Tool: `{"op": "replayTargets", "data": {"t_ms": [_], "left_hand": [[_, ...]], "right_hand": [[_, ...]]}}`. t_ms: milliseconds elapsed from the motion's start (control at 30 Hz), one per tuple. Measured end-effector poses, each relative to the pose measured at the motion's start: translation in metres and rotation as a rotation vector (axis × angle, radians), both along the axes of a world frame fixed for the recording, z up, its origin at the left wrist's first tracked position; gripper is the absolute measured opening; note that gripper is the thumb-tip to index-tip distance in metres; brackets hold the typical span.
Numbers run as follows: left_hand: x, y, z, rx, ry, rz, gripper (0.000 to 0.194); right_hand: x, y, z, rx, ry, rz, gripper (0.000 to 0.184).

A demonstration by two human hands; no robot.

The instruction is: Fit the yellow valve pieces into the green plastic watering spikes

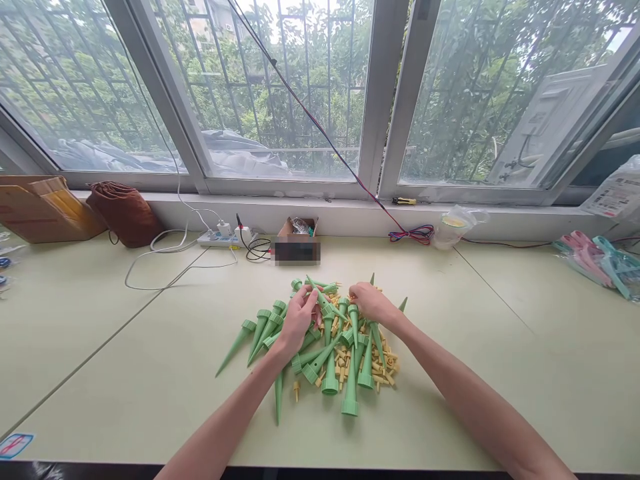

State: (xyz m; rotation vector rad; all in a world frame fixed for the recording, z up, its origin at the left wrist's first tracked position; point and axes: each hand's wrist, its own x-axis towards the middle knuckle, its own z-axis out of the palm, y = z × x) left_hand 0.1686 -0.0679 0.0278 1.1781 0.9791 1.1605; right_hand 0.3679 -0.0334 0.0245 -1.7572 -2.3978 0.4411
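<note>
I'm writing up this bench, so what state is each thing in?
Left hand: closed on a green spike.
Right hand: lowered at the pile, grip hidden.
Other green spikes: loose, many overlapping.
Yellow pieces: heaped loosely, mostly among the spikes.
Small box: open, contents showing.
Power strip: white adapters plugged in.
Red-and-blue cable: lower part coiled.

Shows at far left a cardboard box [37, 217] beside a brown pouch [127, 217], then a power strip [213, 239]; further right, shows bundled wires [413, 234] beside a plastic bag [447, 230], then pink and turquoise items [597, 257].
</note>
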Motion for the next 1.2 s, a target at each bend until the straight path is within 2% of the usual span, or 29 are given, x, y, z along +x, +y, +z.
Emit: {"op": "replayTargets", "data": {"t_ms": [533,700,967,1200], "left_hand": [[0.001,0.000,0.001,-0.014,-0.013,0.005,0.036],[0.001,-0.001,0.002,-0.012,-0.015,0.015,0.037],[0.001,0.000,0.002,-0.003,-0.011,0.024,0.038],[0.002,0.000,0.001,0.037,0.025,0.027,0.039]], "right_hand": [[-0.002,-0.002,-0.003,0.052,-0.033,-0.018,0.016],[-0.002,-0.005,0.003,0.090,0.020,-0.026,0.017],[-0.013,-0.017,0.022,0.171,0.235,0.001,0.017],[-0.019,-0.024,0.029,0.064,0.651,0.135,0.014]]}}
